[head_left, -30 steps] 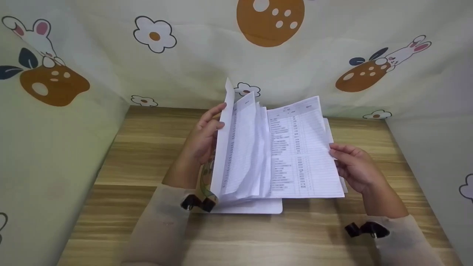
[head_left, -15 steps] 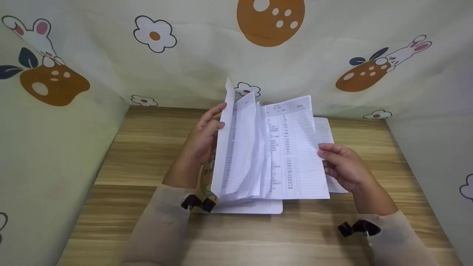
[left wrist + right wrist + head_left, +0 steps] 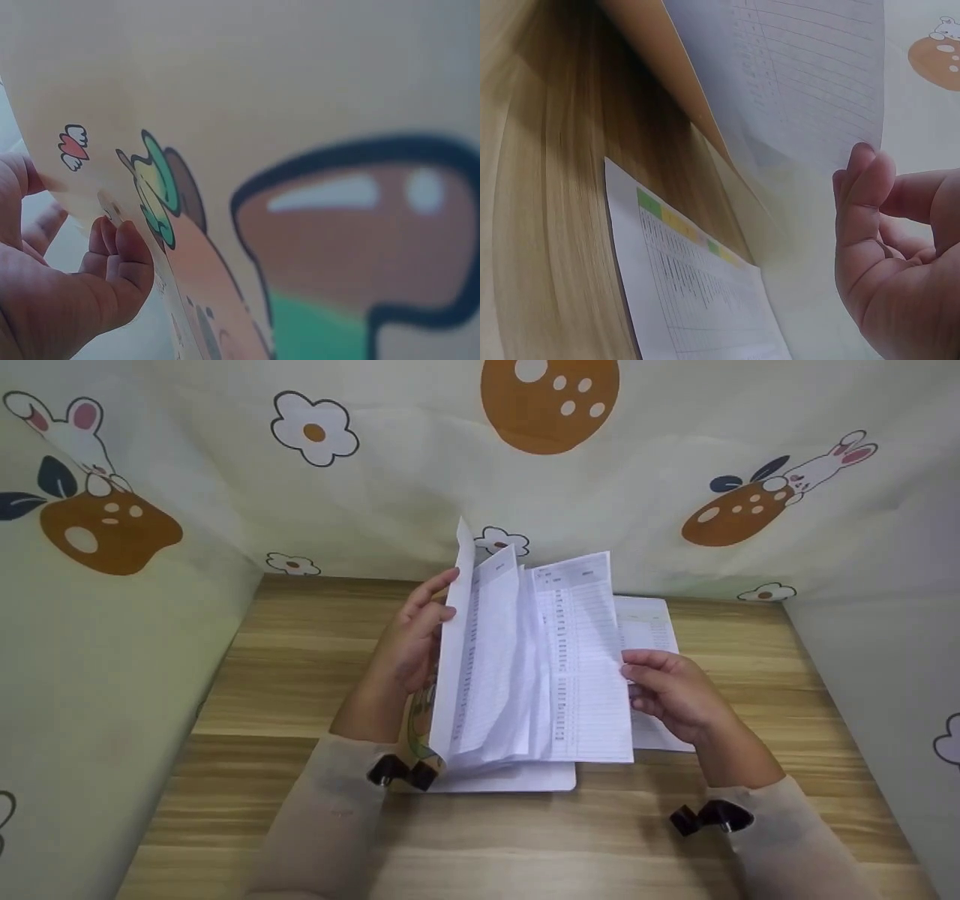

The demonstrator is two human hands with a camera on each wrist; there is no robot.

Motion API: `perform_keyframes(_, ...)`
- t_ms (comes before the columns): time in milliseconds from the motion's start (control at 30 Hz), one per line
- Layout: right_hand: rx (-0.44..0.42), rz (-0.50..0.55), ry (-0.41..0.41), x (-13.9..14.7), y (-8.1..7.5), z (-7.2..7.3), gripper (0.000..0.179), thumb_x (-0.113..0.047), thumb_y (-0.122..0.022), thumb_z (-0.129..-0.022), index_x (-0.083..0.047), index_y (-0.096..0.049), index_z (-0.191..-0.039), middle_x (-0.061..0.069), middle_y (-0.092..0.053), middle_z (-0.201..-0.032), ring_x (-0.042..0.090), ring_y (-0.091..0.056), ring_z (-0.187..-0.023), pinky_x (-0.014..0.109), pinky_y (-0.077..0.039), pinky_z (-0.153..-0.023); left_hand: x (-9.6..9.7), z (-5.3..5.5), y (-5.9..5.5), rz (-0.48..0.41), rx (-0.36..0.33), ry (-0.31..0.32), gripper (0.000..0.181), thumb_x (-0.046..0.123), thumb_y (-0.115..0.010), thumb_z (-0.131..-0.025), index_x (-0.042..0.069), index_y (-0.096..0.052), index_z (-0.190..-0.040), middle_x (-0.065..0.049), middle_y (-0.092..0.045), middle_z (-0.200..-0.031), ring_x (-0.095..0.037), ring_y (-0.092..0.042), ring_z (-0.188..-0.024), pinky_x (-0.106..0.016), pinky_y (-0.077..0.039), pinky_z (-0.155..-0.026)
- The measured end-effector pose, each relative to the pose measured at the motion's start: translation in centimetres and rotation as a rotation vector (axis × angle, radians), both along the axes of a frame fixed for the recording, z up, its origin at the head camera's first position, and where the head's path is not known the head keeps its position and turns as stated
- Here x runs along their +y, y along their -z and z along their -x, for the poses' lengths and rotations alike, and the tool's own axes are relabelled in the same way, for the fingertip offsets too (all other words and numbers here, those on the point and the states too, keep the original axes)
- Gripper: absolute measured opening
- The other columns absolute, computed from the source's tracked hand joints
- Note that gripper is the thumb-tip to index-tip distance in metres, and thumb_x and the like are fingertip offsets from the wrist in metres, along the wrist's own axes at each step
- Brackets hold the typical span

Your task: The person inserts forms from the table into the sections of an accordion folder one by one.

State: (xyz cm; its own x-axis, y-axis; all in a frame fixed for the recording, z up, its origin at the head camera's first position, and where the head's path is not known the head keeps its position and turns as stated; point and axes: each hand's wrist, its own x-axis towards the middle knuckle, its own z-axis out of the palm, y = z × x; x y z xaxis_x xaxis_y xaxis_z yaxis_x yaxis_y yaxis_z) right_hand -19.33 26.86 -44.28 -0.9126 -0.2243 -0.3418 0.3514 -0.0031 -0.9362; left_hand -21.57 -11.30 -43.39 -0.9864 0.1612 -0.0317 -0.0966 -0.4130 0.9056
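Observation:
My left hand point(image 3: 411, 649) grips the raised left cover of a folder point(image 3: 454, 660), thumb on the white inside, with cartoon pictures on its outer face point(image 3: 202, 97). Several white sheets point(image 3: 495, 660) stand fanned inside it. At the right, my right hand point(image 3: 671, 690) pinches the outer edge of an upright printed sheet point(image 3: 592, 660) between thumb and fingers. This sheet carries table rows under a grey header, and its left side runs in behind the fanned sheets. The right wrist view shows the right fingertips point(image 3: 871, 169) at the sheet's edge.
Another printed sheet point(image 3: 652, 622) lies on the wooden table point(image 3: 300, 660) beyond the right hand; coloured header cells show in the right wrist view. A white rounded flap point(image 3: 525, 778) lies under the pages. Patterned fabric point(image 3: 390, 495) walls the back and both sides.
My right hand has moved left with the printed sheet, sliding it closer to the fanned pages. More of the sheet on the table now shows. The left hand and cover have stayed put.

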Motion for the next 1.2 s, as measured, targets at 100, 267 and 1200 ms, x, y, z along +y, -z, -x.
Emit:
perform_keyframes(100, -0.001, 0.003, -0.011, -0.2, 0.0, 0.0, 0.014, -0.009, -0.065, -0.105, -0.013, -0.071, -0.117, -0.002, -0.076, -0.09, 0.009, -0.07, -0.072, 0.019, -0.058, -0.064, 0.0, 0.0, 0.0, -0.008, 0.003, -0.001, 0.057, 0.009, -0.05, -0.101, 0.025, -0.055, -0.155, -0.031, -0.053, -0.145, -0.035, -0.069, -0.109, -0.033, -0.063, -0.076)
perform_keyframes(267, 0.001, 0.008, -0.017, -0.2, -0.2, -0.1, 0.015, -0.008, -0.064, -0.104, -0.013, -0.072, -0.116, -0.002, -0.076, -0.089, 0.008, -0.07, -0.071, 0.019, -0.058, -0.064, 0.1, 0.1, 0.0, -0.004, 0.007, -0.002, 0.056, 0.01, -0.05, -0.101, 0.025, -0.056, -0.155, -0.03, -0.056, -0.141, -0.036, -0.069, -0.107, -0.033, -0.063, -0.076)
perform_keyframes(1200, -0.011, -0.043, -0.083, -4.1, 1.2, 1.3, 0.029, -0.006, -0.067, -0.1, -0.005, -0.067, -0.13, -0.004, -0.073, -0.089, 0.009, -0.069, -0.076, 0.02, -0.059, -0.067, -0.1, -0.1, -0.1, 0.025, 0.002, 0.029, 0.056, 0.012, -0.048, -0.103, 0.031, -0.054, -0.156, -0.029, -0.05, -0.154, -0.043, -0.066, -0.121, -0.04, -0.065, -0.084)
